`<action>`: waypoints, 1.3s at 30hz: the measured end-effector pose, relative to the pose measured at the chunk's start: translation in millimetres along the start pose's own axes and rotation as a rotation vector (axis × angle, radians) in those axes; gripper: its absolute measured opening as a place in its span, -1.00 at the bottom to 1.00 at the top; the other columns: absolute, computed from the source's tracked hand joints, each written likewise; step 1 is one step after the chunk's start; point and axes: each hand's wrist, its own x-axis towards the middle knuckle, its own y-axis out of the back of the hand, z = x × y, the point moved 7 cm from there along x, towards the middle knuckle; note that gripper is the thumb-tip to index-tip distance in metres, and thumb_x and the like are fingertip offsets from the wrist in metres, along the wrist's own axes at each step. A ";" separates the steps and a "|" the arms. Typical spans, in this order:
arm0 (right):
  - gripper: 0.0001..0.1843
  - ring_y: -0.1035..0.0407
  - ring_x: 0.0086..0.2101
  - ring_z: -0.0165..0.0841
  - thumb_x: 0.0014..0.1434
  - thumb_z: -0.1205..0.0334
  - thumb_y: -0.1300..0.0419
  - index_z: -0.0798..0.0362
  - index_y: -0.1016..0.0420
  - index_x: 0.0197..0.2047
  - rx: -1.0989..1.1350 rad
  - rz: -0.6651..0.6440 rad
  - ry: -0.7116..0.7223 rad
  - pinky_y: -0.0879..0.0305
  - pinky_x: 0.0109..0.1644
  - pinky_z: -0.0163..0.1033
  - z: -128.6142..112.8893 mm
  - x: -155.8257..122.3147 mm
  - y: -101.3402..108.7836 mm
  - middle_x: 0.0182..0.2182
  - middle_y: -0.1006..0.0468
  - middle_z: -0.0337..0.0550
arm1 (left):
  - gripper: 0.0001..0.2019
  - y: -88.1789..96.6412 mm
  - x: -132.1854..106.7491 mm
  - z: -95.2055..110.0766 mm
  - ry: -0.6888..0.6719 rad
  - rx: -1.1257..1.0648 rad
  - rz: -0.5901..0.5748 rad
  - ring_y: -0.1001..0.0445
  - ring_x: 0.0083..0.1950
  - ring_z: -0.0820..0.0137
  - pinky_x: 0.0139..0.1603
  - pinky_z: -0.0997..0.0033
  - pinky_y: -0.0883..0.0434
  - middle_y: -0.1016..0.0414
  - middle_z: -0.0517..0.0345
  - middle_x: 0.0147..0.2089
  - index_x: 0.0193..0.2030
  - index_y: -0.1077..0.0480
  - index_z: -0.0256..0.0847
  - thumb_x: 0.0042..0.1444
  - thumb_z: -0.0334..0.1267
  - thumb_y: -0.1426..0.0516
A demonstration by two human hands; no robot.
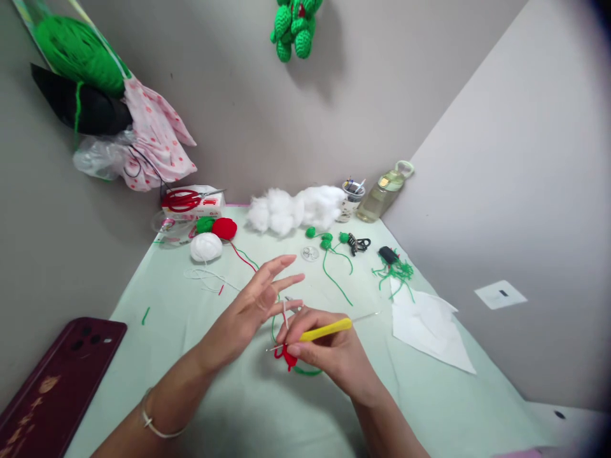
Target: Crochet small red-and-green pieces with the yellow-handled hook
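Right hand (329, 348) closes on a hook (328, 329), held much like a pen, and its thumb and fingertips also pinch the red piece (290, 358) beside the metal shaft. Left hand (252, 306) is spread, fingers apart and gripping nothing firmly, with red yarn (285, 320) running down from about its lower fingers to the work (a pale bit at the finger is too small to make out).

The piece sits just under the right thumb, in front of the body and over the near part of the desk (229, 407); whether it touches the surface, I cannot tell. It should be very light and soft, limp enough to fold under a fingertip, and not slippery, since yarn tends to catch on skin. I would judge the loops to be its weak point: a tug on the strand could pull them out. Best hold is a light pinch on the worked part, close to the hook yet clear of its tip. The hook looks stiff and light, its thick handle the natural place for the fingers; the slim metal end is probably smooth.

In looks, the piece is small, bright red and uneven in outline, with a loop at its left side and a stubby point below. Green yarn (308, 371) curves beside it. The hook has a yellow handle and a thin silvery shaft pointing left.
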 end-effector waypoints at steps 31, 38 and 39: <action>-0.90 -0.51 -0.35 -0.36 0.25 0.37 -0.38 -0.04 -0.67 -0.27 -0.443 0.292 0.515 -0.45 -0.24 -0.25 -22.3 -5.7 4.2 -0.38 -0.64 -0.20 | -0.52 7.7 -14.6 -42.4 0.110 -0.004 0.415 -0.46 -0.34 0.42 -0.27 0.42 -0.44 -0.49 0.23 -0.34 0.11 -0.62 -0.20 0.03 -0.13 -0.42; -0.82 -0.49 -0.34 -0.37 0.27 0.47 -0.33 -0.04 -0.61 -0.20 -0.629 0.307 0.653 -0.44 -0.26 -0.26 -30.7 -8.9 2.4 -0.36 -0.59 -0.21 | -0.40 11.7 -19.1 -47.9 0.124 -0.014 0.400 -0.47 -0.31 0.42 -0.28 0.43 -0.43 -0.49 0.23 -0.29 0.26 -0.55 -0.19 0.05 -0.16 -0.42; -0.81 -0.48 -0.34 -0.38 0.27 0.48 -0.33 -0.04 -0.61 -0.19 -0.653 0.313 0.657 -0.44 -0.27 -0.27 -30.9 -9.6 3.1 -0.36 -0.58 -0.22 | -0.38 10.3 -19.6 -47.1 0.132 -0.016 0.376 -0.49 -0.28 0.40 -0.26 0.41 -0.44 -0.51 0.21 -0.27 0.29 -0.53 -0.19 0.07 -0.15 -0.42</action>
